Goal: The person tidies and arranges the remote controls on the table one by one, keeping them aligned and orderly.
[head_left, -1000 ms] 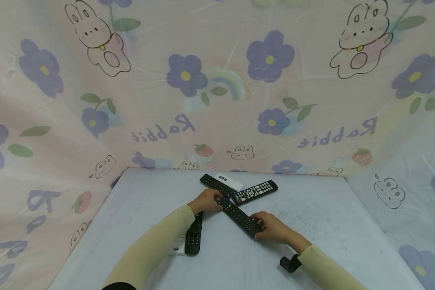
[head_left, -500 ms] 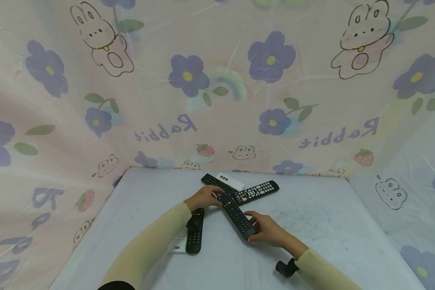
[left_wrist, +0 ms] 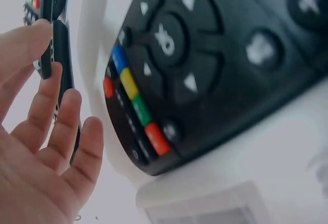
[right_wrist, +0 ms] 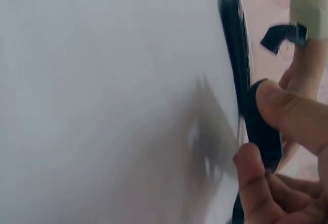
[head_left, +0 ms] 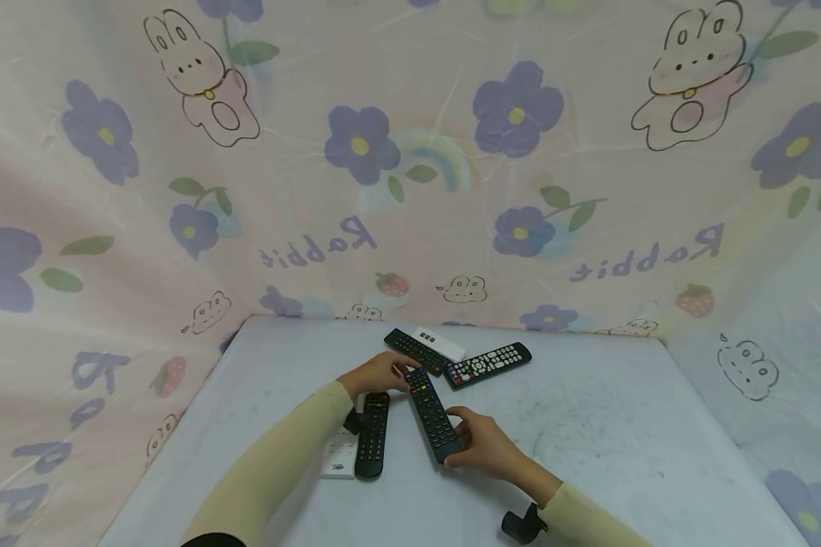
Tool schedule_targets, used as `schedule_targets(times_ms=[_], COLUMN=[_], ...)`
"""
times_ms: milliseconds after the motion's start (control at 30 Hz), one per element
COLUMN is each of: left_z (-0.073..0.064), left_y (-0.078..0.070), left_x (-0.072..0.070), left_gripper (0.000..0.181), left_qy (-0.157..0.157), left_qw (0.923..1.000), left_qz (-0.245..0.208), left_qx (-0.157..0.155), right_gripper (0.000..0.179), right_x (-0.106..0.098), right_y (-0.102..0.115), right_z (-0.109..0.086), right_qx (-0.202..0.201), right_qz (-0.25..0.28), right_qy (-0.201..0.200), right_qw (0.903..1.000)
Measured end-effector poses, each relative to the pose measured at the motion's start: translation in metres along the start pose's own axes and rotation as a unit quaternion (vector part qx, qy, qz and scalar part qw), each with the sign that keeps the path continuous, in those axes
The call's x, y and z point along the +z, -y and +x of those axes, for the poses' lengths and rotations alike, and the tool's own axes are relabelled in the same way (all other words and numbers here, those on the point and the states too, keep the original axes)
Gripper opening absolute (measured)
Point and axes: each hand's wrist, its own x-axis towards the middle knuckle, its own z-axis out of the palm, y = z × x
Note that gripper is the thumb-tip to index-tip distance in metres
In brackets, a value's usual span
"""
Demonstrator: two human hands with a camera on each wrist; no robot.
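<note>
Rabbit-print cloth [head_left: 417,83] hangs behind the white table [head_left: 581,414], and I'm watching someone hold a long black button-studded remote [head_left: 429,412] between two hands: left hand [head_left: 378,373] pinching its far end, other fingers loose, right hand [head_left: 486,447] curled on its near end. Slim black remote [head_left: 374,441] and flat white remote [head_left: 339,457] lie left of it.

Curtained table booth, type of surrounding building not determinable: creased pale pink and cream sheeting [head_left: 431,205], printed with purple five-petalled flowers [head_left: 518,110], black-outlined rabbits [head_left: 201,68], red strawberries [head_left: 393,285] and reversed purple "Rabbit" lettering [head_left: 646,260], hung at rear and both sides. Within, one flat, straight-edged white tabletop [head_left: 280,365], faintly smudged at right, bearing black and white oblong plastic remote controls [head_left: 432,418], household articles that do not settle whether the premises are domestic.
</note>
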Motion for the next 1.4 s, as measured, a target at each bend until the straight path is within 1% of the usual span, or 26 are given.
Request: schedule_targets(times_ms=[100, 200, 300, 367, 500, 733, 833, 1067, 1400], left_z=[0.000, 0.000, -0.003, -0.004, -0.006, -0.008, -0.008, -0.009, -0.010], left_y=[0.005, 0.008, 0.011, 0.013, 0.016, 0.018, 0.018, 0.020, 0.022], left_x=[-0.002, -0.003, -0.004, -0.006, -0.009, -0.009, -0.008, -0.008, -0.007], left_gripper=[0.046, 0.041, 0.037, 0.035, 0.034, 0.037, 0.038, 0.037, 0.037], left_qy=[0.008, 0.002, -0.007, -0.006, 0.001, 0.020, 0.024, 0.031, 0.034], left_qw=[0.9999, 1.0000, 0.9999, 0.9999, 0.9999, 0.9997, 0.9996, 0.9991, 0.9990], left_qz=[0.005, -0.003, -0.013, -0.013, -0.006, -0.013, -0.004, 0.016, 0.025], left_qx=[0.008, 0.009, 0.007, 0.007, 0.011, -0.004, -0.010, -0.022, -0.011], right_gripper=[0.082, 0.081, 0.080, 0.079, 0.078, 0.080, 0.080, 0.079, 0.083], right_x=[0.010, 0.017, 0.023, 0.026, 0.035, 0.050, 0.056, 0.063, 0.070], right_y=[0.006, 0.012, 0.016, 0.019, 0.024, 0.031, 0.034, 0.037, 0.034], right_z=[0.000, 0.001, 0.003, 0.003, 0.005, 0.009, 0.010, 0.011, 0.014], right_qx=[0.010, 0.020, 0.026, 0.028, 0.033, 0.041, 0.047, 0.062, 0.067], right_qz=[0.002, 0.008, 0.019, 0.030, 0.051, 0.094, 0.107, 0.115, 0.106], right_qy=[-0.010, -0.020, -0.020, -0.016, -0.012, -0.014, -0.016, -0.018, -0.024], right_qw=[0.9999, 0.9996, 0.9993, 0.9990, 0.9981, 0.9947, 0.9930, 0.9913, 0.9918])
